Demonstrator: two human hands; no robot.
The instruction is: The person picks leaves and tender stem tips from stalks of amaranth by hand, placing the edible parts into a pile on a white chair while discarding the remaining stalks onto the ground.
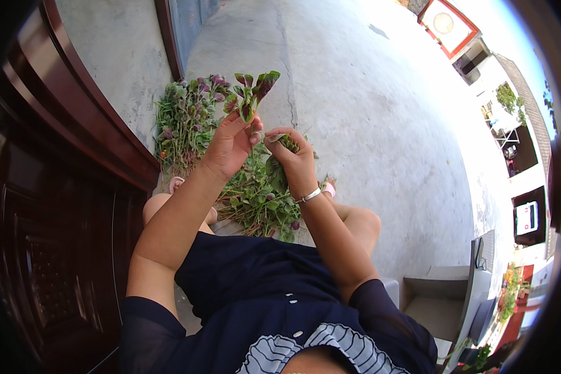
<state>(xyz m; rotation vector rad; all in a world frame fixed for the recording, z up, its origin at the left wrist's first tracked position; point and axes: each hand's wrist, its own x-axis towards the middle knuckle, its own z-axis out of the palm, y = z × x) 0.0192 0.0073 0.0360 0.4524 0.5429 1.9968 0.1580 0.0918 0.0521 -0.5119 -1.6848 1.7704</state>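
Observation:
My left hand (233, 145) is raised and pinches the stem of a leafy sprig (248, 96) with green and dark red leaves, which looks like red amaranth. Close beside it on the right, my right hand (293, 159) is closed around a small bunch of leaves (276, 172); a bracelet circles that wrist. Beneath both hands, a heap of green leafy stems (262, 208) lies on the ground between my feet. Farther off to the left is another pile of purple and green leafy stems (187, 117), its reddish lower stems pointing towards me.
A dark red panelled door (51, 243) stands close on the left, with a blue door panel (191, 28) beyond it. Cracked concrete ground (378, 117) stretches ahead and to the right. At the lower right is a grey open box-like object (435, 299).

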